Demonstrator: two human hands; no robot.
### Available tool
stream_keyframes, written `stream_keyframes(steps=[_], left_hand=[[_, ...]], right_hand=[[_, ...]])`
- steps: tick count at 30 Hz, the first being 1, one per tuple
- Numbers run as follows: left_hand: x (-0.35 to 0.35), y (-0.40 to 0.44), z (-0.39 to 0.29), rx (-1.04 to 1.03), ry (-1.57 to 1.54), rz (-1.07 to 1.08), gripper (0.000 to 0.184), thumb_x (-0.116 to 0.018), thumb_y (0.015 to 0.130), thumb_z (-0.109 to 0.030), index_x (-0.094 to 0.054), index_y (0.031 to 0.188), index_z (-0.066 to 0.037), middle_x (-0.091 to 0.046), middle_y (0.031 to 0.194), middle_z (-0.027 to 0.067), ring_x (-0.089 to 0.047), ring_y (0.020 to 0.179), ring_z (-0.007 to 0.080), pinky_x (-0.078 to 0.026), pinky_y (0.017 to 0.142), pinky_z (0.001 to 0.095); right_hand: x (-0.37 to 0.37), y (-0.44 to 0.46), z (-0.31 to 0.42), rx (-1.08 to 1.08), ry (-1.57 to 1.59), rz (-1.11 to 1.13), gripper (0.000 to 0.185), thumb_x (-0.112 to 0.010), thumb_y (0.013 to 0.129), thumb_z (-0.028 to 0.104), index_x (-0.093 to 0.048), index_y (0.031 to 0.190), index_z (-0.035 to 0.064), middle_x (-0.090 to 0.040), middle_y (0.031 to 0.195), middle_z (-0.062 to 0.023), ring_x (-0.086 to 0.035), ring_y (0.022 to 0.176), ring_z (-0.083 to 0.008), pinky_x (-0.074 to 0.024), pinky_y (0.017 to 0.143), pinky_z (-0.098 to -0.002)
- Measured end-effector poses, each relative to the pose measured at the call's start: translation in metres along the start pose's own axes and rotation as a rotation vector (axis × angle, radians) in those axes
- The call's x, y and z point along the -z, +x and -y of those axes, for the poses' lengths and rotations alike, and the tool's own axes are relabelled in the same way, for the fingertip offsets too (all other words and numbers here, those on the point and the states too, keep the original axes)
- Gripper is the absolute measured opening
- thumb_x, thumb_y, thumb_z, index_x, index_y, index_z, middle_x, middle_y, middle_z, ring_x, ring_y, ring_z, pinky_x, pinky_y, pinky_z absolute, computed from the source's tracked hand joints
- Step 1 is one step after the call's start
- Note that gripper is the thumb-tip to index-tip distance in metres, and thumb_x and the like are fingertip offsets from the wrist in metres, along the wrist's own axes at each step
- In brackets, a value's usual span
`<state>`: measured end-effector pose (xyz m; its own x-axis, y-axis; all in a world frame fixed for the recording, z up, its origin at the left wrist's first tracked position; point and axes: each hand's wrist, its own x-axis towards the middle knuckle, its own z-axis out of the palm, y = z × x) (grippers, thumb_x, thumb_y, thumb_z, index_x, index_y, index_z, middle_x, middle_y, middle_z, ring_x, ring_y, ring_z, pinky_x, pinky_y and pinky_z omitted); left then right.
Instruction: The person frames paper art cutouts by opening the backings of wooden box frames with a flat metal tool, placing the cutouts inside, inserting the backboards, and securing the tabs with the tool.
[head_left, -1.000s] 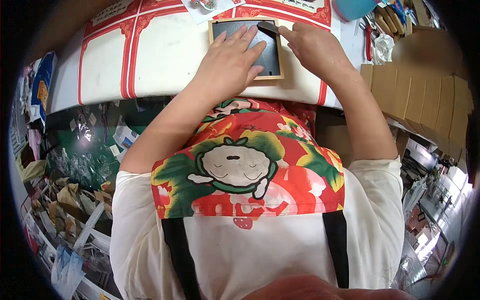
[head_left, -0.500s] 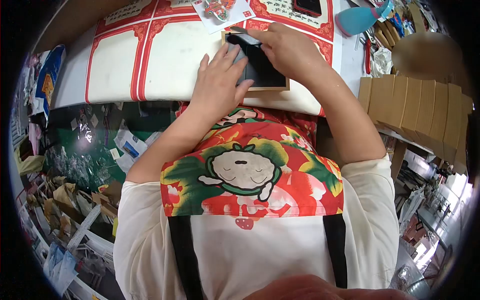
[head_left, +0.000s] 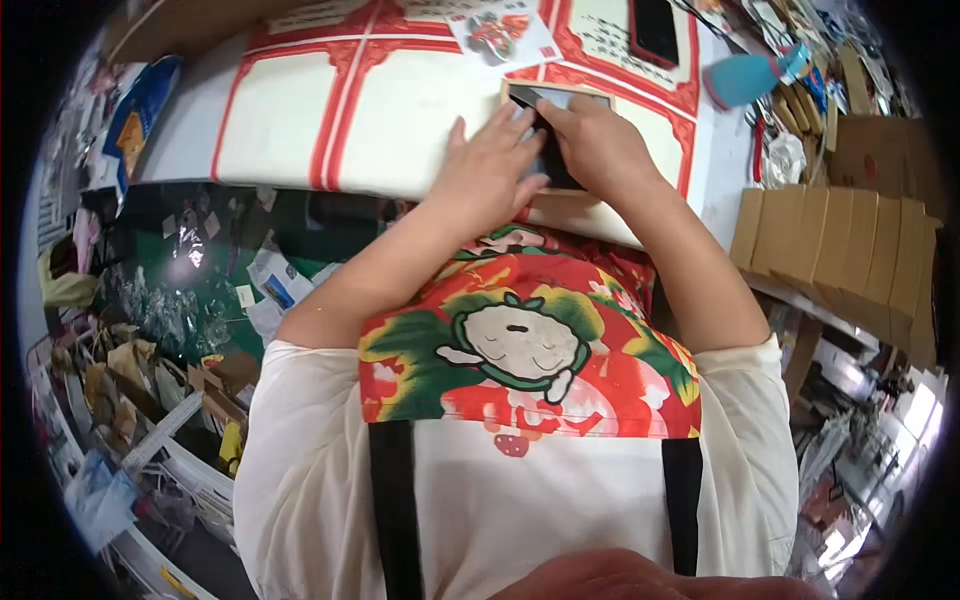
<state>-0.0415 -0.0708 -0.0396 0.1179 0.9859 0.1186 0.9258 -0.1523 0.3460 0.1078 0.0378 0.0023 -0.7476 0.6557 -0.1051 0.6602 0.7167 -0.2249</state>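
Observation:
A shallow light-wood frame (head_left: 560, 88) with a dark inside lies near the table's front edge. My left hand (head_left: 488, 165) rests over its left side, fingers spread. My right hand (head_left: 608, 145) is closed on a dark flat tool (head_left: 525, 96), whose tip points to the frame's upper left corner. Grey sheet material shows inside the frame near the right fingers; its exact shape is hidden by both hands.
Red-bordered printed sheets (head_left: 400, 110) cover the table. Behind the frame lie a card (head_left: 505, 35) with a colourful figure and a phone (head_left: 655, 32). A blue spray bottle (head_left: 745, 80) and upright cardboard pieces (head_left: 830, 240) are at the right.
The grey sheet covered the frame's inside, then its right part came up, baring the dark interior. My right hand has moved lower over the frame. The view has shifted.

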Motion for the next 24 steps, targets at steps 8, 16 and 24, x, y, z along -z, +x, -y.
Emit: stream_keyframes(steps=[8, 16, 24], left_hand=[[0.202, -0.01, -0.061, -0.35, 0.008, 0.162, 0.028, -0.066, 0.086, -0.024, -0.062, 0.106, -0.004, -0.058, 0.126, 0.0168, -0.052, 0.123, 0.0332, -0.04, 0.101, 0.0547], [0.227, -0.018, -0.136, -0.794, 0.136, 0.584, 0.028, -0.065, 0.086, -0.024, -0.064, 0.105, -0.003, -0.062, 0.116, 0.0171, -0.057, 0.114, 0.0335, -0.044, 0.096, 0.0517], [0.205, -0.016, -0.175, -0.899, 0.247, 0.745, 0.028, -0.065, 0.086, -0.023, -0.066, 0.104, -0.003, -0.066, 0.106, 0.0173, -0.063, 0.105, 0.0338, -0.048, 0.09, 0.0488]], right_hand=[[-0.001, -0.04, -0.041, -0.094, 0.454, -0.326, 0.042, -0.061, 0.086, 0.01, -0.062, 0.128, 0.0134, -0.061, 0.088, -0.0154, -0.061, 0.082, -0.0325, -0.0481, 0.076, -0.0406], [0.002, -0.081, -0.044, -0.208, 0.49, -0.34, 0.035, -0.063, 0.087, 0.018, -0.065, 0.122, 0.0131, -0.064, 0.098, -0.0179, -0.063, 0.091, -0.0339, -0.0499, 0.08, -0.0408], [-0.03, -0.11, -0.07, -0.384, 0.531, -0.4, 0.044, -0.068, 0.088, 0.019, -0.059, 0.129, 0.005, -0.06, 0.079, -0.0065, -0.052, 0.069, -0.0146, -0.0457, 0.066, -0.0301]])
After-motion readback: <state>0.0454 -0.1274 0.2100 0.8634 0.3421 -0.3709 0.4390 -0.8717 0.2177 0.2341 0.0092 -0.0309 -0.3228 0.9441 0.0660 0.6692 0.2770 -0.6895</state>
